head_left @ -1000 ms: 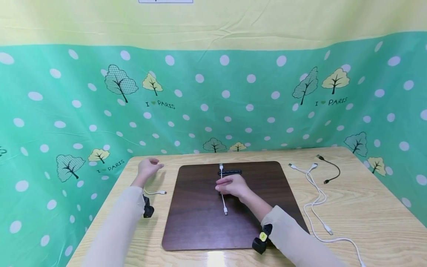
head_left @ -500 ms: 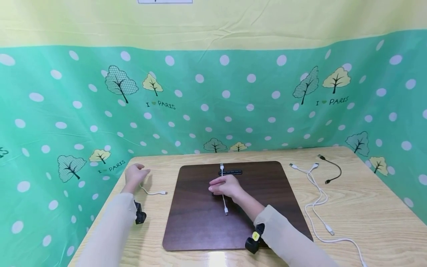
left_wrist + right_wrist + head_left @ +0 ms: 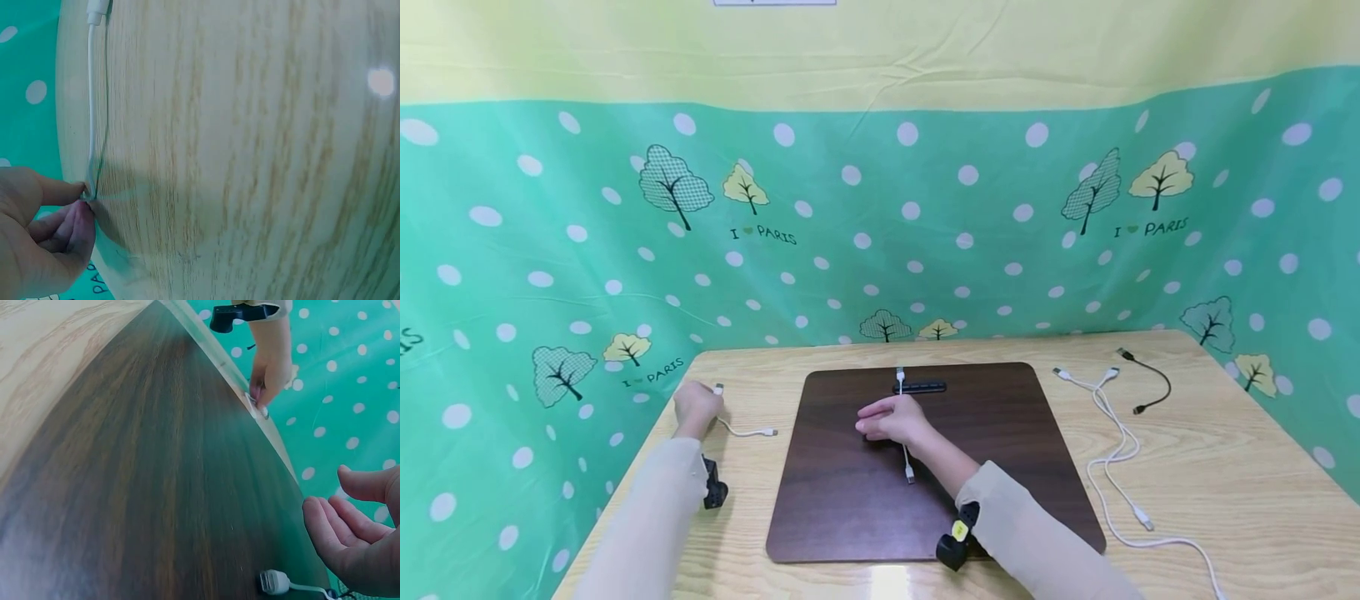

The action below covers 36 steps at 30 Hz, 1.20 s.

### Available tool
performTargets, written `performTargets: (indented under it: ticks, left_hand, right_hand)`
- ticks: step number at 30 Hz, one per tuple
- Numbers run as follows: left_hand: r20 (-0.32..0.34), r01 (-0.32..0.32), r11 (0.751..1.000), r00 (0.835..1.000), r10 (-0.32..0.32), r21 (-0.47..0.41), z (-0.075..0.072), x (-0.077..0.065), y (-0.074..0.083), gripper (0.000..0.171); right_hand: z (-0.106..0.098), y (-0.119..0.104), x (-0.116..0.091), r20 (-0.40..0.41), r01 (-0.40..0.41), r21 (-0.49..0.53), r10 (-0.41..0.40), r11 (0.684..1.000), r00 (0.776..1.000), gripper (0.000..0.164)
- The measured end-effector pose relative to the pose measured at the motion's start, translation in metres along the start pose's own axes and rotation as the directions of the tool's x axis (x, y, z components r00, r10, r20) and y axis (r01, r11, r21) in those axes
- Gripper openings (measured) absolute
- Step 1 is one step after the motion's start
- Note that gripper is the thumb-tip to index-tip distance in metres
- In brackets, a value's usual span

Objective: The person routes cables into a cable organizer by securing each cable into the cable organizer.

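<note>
Left hand [image 3: 697, 407] pinches a white USB cable [image 3: 92, 94]; right hand [image 3: 893, 419] (thumb and fingers apart) hovers near another USB cable [image 3: 909, 472] on the brown board [image 3: 842, 500]

Bright, even light is filling the head view and glaring white off the table [image 3: 1240, 483], the left hand [image 3: 40, 240] is casting a soft shadow in the hazy left-wrist view, and the board [image 3: 144, 481] is showing a pale sheen.
</note>
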<state>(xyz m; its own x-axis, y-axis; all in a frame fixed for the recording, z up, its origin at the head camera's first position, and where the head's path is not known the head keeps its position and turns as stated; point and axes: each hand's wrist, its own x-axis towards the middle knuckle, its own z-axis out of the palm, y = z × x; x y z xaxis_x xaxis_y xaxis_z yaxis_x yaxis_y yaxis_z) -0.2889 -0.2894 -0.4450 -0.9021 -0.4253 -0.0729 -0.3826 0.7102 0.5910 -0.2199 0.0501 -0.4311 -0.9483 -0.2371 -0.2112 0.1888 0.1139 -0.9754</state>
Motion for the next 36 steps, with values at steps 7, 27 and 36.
performTargets:
  ticks: [7,27,36]
  left_hand:
    - [0.012,-0.022,1.000,1.000,0.022,0.008,0.000,-0.003,0.004,0.023]
    - [0.047,-0.055,0.995,0.997,0.059,-0.083,0.006,-0.006,0.020,0.022]
    - [0.122,-0.166,0.976,0.975,0.184,-0.143,0.000,-0.010,0.036,0.022]
  right_hand:
    - [0.007,-0.001,0.002,0.015,-0.014,-0.017,0.015,1.000,1.000,0.030]
    - [0.020,-0.001,0.006,0.051,-0.025,0.000,0.025,1.000,0.998,0.030]
    - [0.031,0.002,0.010,0.044,-0.014,0.028,0.013,1.000,0.999,0.029]
